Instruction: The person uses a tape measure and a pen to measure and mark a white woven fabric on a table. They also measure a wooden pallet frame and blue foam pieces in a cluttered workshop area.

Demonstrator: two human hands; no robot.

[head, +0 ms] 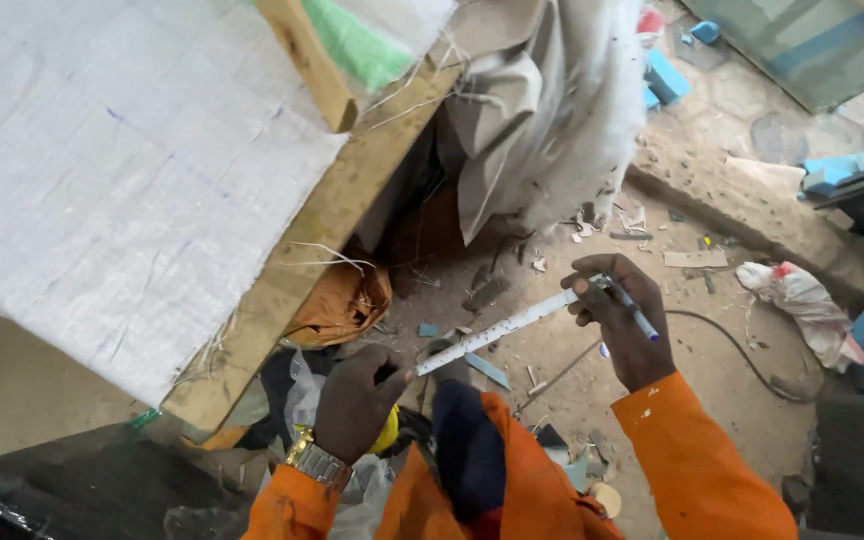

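- My left hand (pixel 357 398) grips the near end of a white measuring tape blade (pixel 497 330), thumb and fingers closed around it, and a yellow tape case (pixel 387 432) peeks out just under my palm.
- My right hand (pixel 620 320) pinches the far end of the same blade between thumb and fingers, so the strip runs taut and tilted, rising from my left hand up to my right.
- In that same right hand I also hold a blue-tipped pen (pixel 637 312), lying across my fingers and pointing down and to the right.
- The blade hangs in the air above the dusty floor (pixel 572 400), between my two hands, not touching the ground.
- I wear orange sleeves (pixel 697 460) on both arms and a gold wristwatch (pixel 317 462) on my left wrist.
- To my left a board covered in white woven sacking (pixel 122 170) leans over a bare wooden plank (pixel 322 240), with loose threads hanging off its edge.
- Under that plank lies a crumpled orange cloth (pixel 342 305), and behind it a heap of grey fabric (pixel 542 110).
- A black cable (pixel 742 355) curves across the floor just right of my right hand.
- Beyond it sits a white bundle of cloth (pixel 802 305), beside a low concrete ledge (pixel 742 215), with blue foam pieces (pixel 667 75) further off.
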